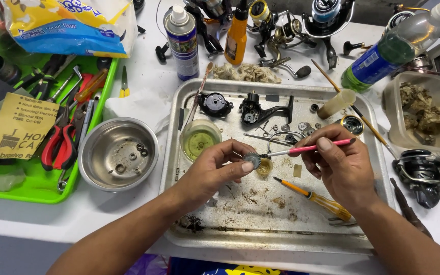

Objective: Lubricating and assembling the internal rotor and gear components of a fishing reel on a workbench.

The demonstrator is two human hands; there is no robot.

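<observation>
Right now your left hand (215, 165) pinches a small round gear (252, 160) between thumb and fingertips, holding it just above the dirty metal tray (240, 231). Your right hand (339, 165) is closed around a pink-handled brush (306, 148), gripped like a pen, with its tip touching the gear. Just below the gear sits a small cup of yellowish grease (264, 167), and a little to the left stands a clear round cup of greenish liquid (199, 140).

On the tray near your right wrist lies an orange-handled screwdriver (314, 197). Farther back on the tray you can see a black reel frame (260, 109), a round black cover (216, 103), a cream plastic tube (336, 104), and several small washers and screws scattered between them.

Left of the tray stands a steel bowl (118, 154) with a few small parts in it. Beyond that, a green tray (36, 191) holds red-handled pliers (59, 145), other tools and a sheet of sandpaper (14, 127). Behind the metal tray stand a spray can (182, 43) and an orange bottle (236, 35), with spinning reels around them. To your right, a dark spinning reel (423, 173) lies on the table beside a clear tub of dirty rags (426, 114).
</observation>
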